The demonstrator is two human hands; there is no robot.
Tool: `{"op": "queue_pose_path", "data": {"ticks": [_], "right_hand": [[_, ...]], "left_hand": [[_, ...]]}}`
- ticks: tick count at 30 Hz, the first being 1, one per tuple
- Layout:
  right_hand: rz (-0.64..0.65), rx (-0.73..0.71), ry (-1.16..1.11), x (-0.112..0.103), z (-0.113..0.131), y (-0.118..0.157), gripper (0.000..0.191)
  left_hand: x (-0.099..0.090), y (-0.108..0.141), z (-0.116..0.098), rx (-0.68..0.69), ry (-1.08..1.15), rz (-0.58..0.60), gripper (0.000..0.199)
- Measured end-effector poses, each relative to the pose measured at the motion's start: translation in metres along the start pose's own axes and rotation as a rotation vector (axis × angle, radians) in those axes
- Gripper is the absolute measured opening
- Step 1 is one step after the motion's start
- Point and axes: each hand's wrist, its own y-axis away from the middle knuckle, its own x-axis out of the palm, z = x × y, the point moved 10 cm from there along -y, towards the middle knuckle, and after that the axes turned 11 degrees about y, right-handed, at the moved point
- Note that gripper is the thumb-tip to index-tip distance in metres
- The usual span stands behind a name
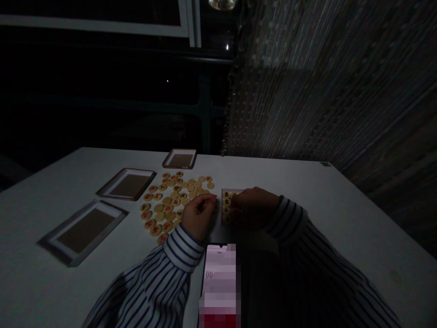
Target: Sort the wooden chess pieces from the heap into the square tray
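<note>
Round wooden Chinese chess pieces (167,208) lie spread in a loose cluster on the table, some with red or dark characters, others blank side up. At the cluster's right edge is my left hand (198,217), its fingers closed and bent in; whatever may be between them cannot be made out. A shallow box (239,190) just right of it holds dark-marked pieces (226,202) in rows. My right hand (255,206) reaches over this box from the right, fingers curled down onto the pieces. Its fingertips are in deep shadow, and it covers much of the box.
Three shallow trays or lids stand on the white table (341,218): a grey one (119,211) at left, a brown-edged one (150,178) behind it, a smaller one (194,159) farther back. A lit phone (220,273) lies between my forearms. A bead curtain (290,91) hangs behind.
</note>
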Motion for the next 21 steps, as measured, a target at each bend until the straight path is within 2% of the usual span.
{"op": "queue_pose_path", "data": {"ticks": [8, 14, 21], "right_hand": [[-0.019, -0.039, 0.010, 0.0015, 0.0063, -0.0037, 0.035], [0.016, 0.004, -0.029, 0.0056, 0.0047, -0.0029, 0.043], [0.007, -0.016, -0.004, 0.0043, 0.0083, -0.0031, 0.035]], "left_hand": [[-0.0005, 0.0007, -0.0007, 0.023, -0.043, 0.001, 0.024], [-0.0002, 0.0005, -0.0009, 0.024, -0.037, 0.005, 0.025], [-0.0010, 0.0010, -0.0026, 0.040, -0.056, 0.002, 0.023]]}}
